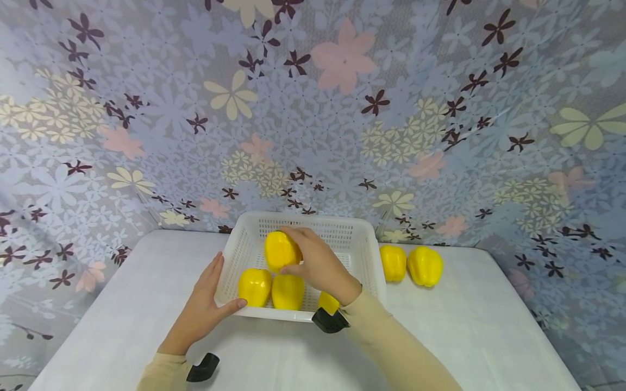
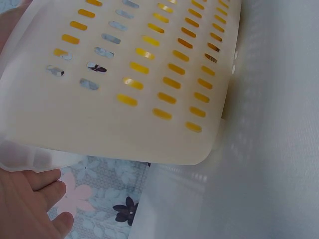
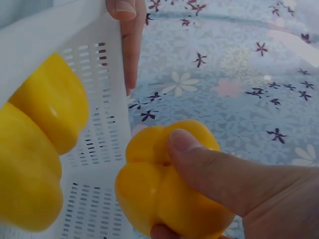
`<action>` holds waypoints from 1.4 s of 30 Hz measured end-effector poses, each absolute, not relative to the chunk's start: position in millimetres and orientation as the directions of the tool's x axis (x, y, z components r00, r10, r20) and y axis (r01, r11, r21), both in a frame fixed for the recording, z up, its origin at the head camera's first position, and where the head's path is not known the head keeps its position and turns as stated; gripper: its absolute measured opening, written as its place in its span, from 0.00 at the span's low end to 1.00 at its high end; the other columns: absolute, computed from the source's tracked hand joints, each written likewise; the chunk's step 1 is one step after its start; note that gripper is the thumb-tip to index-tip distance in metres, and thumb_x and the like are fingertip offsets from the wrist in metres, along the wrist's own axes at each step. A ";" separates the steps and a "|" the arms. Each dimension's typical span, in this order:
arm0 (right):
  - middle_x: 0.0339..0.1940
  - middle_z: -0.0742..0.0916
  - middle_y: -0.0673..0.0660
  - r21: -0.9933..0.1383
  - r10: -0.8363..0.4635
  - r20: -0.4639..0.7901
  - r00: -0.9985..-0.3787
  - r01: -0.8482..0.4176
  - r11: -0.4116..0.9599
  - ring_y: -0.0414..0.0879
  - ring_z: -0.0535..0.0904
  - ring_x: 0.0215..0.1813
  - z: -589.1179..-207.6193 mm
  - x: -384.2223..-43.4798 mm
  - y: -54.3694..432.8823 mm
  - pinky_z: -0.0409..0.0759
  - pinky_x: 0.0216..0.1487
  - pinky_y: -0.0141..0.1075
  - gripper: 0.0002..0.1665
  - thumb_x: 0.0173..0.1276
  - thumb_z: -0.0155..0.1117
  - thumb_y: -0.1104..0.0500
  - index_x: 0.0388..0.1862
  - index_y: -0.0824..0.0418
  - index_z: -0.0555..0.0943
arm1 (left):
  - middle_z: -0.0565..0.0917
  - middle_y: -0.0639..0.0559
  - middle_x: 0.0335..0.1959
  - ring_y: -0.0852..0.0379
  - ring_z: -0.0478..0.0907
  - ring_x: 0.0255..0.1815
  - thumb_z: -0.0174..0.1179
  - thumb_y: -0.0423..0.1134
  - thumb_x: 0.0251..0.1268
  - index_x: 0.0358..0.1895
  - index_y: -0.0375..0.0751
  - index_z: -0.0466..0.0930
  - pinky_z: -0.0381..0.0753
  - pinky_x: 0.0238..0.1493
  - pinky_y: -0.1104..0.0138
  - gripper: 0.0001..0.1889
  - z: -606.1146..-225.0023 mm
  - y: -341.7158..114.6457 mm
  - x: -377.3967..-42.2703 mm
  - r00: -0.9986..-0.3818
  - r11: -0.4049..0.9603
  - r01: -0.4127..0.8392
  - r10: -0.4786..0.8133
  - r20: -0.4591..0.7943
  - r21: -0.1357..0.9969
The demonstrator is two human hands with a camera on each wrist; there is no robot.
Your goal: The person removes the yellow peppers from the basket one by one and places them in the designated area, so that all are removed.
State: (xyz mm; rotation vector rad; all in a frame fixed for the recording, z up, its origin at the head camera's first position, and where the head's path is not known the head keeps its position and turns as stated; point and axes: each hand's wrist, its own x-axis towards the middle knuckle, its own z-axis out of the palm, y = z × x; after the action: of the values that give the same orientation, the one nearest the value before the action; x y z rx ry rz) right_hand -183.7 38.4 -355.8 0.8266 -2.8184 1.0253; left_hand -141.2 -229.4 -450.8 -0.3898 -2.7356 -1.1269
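A white perforated plastic basket (image 1: pixel 274 313) sits on the table. Above its floor, my right hand (image 1: pixel 320 263) grips a yellow bell pepper (image 1: pixel 280 252), thumb on one side and fingers round the other. Within the basket lie a pepper at the near left (image 1: pixel 254 288), one beside it (image 1: pixel 287 293) and another (image 1: pixel 329 302) partly hidden by my right wrist. My left hand (image 1: pixel 202 304) holds the basket's left end, its thumb over the near-left rim and its fingers along the outside. In the left wrist view, yellow shows through the slots of the basket wall (image 2: pixel 114 132).
Two more yellow peppers, one close to the basket (image 1: pixel 393 263) and one farther right (image 1: pixel 425 266), stand on the white-covered table (image 1: pixel 469 326). Behind the table rises a flowered cloth (image 1: pixel 313 136). Dark wrist-worn pieces show at both wrists.
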 end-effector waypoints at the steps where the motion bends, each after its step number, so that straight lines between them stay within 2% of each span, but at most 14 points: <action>1: 0.70 0.74 0.61 -0.590 -0.469 0.211 -0.858 -0.494 0.639 0.55 0.75 0.65 -355.9 -182.2 41.2 0.75 0.67 0.46 0.48 0.61 0.77 0.55 0.77 0.56 0.65 | 0.48 0.33 0.81 0.28 0.48 0.78 0.71 0.54 0.57 0.80 0.30 0.46 0.52 0.70 0.31 0.56 -451.0 -229.2 -141.2 -0.954 0.683 0.297 0.179 0.241 0.667; 6: 0.70 0.75 0.60 -0.577 -0.454 0.257 -0.853 -0.512 0.636 0.55 0.76 0.63 -357.1 -175.5 54.0 0.77 0.64 0.45 0.49 0.59 0.78 0.55 0.77 0.55 0.66 | 0.48 0.33 0.81 0.29 0.48 0.78 0.71 0.54 0.58 0.80 0.30 0.46 0.52 0.70 0.31 0.56 -450.7 -228.4 -140.6 -0.954 0.684 0.295 0.178 0.240 0.668; 15: 0.70 0.75 0.60 -0.610 -0.407 0.284 -0.868 -0.491 0.622 0.51 0.78 0.56 -360.3 -164.1 74.9 0.82 0.53 0.41 0.49 0.57 0.79 0.57 0.77 0.56 0.67 | 0.48 0.32 0.80 0.27 0.48 0.77 0.72 0.52 0.57 0.79 0.29 0.46 0.52 0.70 0.30 0.56 -451.3 -228.2 -140.0 -0.952 0.681 0.302 0.179 0.248 0.667; 24: 0.70 0.75 0.59 -0.657 -0.319 0.272 -0.908 -0.418 0.628 0.52 0.78 0.59 -360.1 -153.2 99.2 0.84 0.54 0.46 0.51 0.55 0.81 0.60 0.76 0.55 0.68 | 0.49 0.32 0.80 0.28 0.49 0.77 0.72 0.52 0.57 0.79 0.30 0.47 0.52 0.70 0.31 0.56 -450.9 -228.4 -139.9 -0.952 0.681 0.303 0.177 0.251 0.667; 33: 0.73 0.73 0.58 -0.668 -0.246 0.274 -0.930 -0.368 0.646 0.55 0.76 0.63 -359.8 -143.6 128.7 0.84 0.54 0.45 0.51 0.53 0.82 0.59 0.76 0.54 0.69 | 0.48 0.32 0.80 0.27 0.49 0.77 0.71 0.53 0.57 0.80 0.30 0.46 0.52 0.70 0.30 0.56 -451.3 -229.5 -140.1 -0.950 0.686 0.306 0.181 0.253 0.660; 42: 0.73 0.72 0.63 -0.660 -0.217 0.272 -0.937 -0.346 0.667 0.60 0.74 0.66 -361.5 -136.2 155.2 0.85 0.53 0.48 0.52 0.53 0.81 0.62 0.76 0.55 0.67 | 0.48 0.33 0.80 0.28 0.48 0.77 0.71 0.54 0.57 0.79 0.30 0.47 0.52 0.70 0.30 0.56 -452.9 -229.8 -140.5 -0.950 0.680 0.307 0.182 0.252 0.666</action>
State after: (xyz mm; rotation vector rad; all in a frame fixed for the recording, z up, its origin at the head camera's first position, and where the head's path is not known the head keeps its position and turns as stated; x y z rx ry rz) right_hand -136.2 155.2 -361.5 0.4615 -2.7099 1.1257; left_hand -140.5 -229.8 -452.9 -0.4002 -2.7254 -1.1256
